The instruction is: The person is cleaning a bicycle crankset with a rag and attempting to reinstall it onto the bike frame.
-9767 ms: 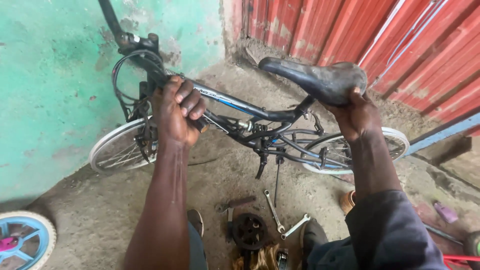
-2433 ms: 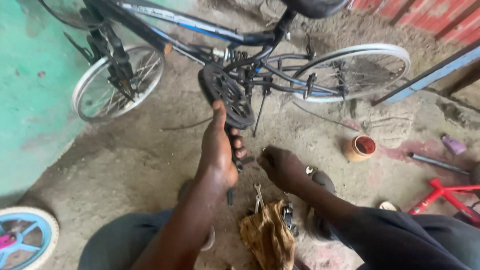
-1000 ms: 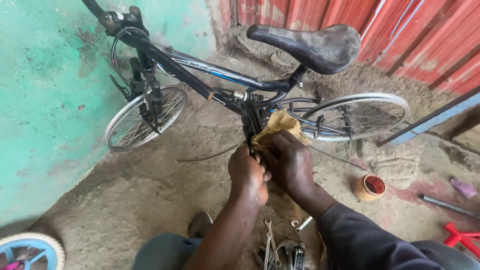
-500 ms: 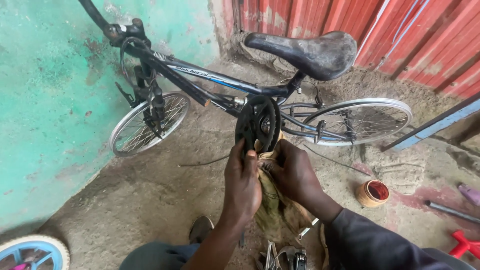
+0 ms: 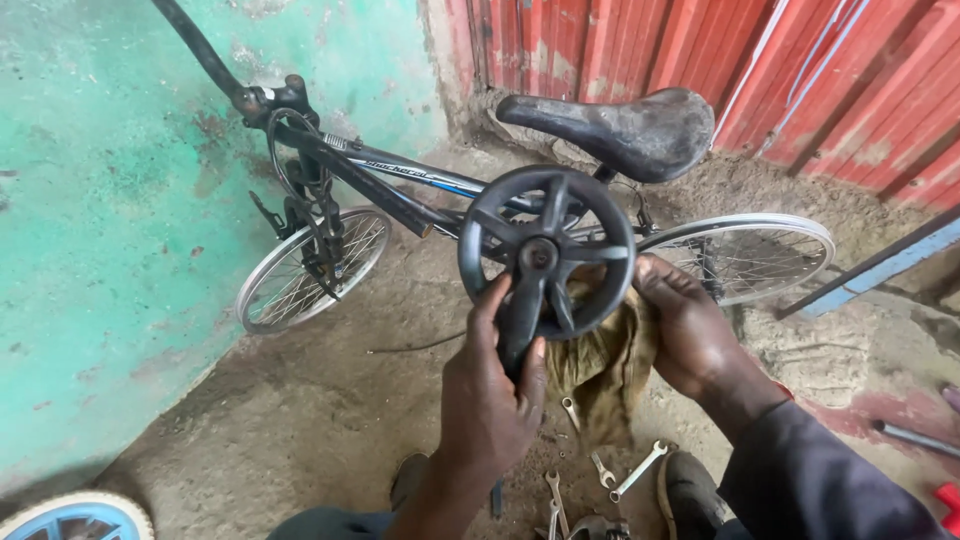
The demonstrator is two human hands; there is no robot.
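In front of the bicycle (image 5: pixel 400 185) leaning on the green wall (image 5: pixel 100 200), my left hand (image 5: pixel 490 400) is closed around the crank arm of a black chainwheel (image 5: pixel 547 250), held up upright. My right hand (image 5: pixel 690 330) presses a dirty yellowish rag (image 5: pixel 600 370) against its rim, fingers curled. The chainwheel hides part of the frame below the saddle (image 5: pixel 620 130). Spanners (image 5: pixel 610 475) lie on the ground beneath.

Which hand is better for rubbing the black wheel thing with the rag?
Probably the right hand: it already presses the rag behind the chainwheel, while the left hand grips its crank arm.
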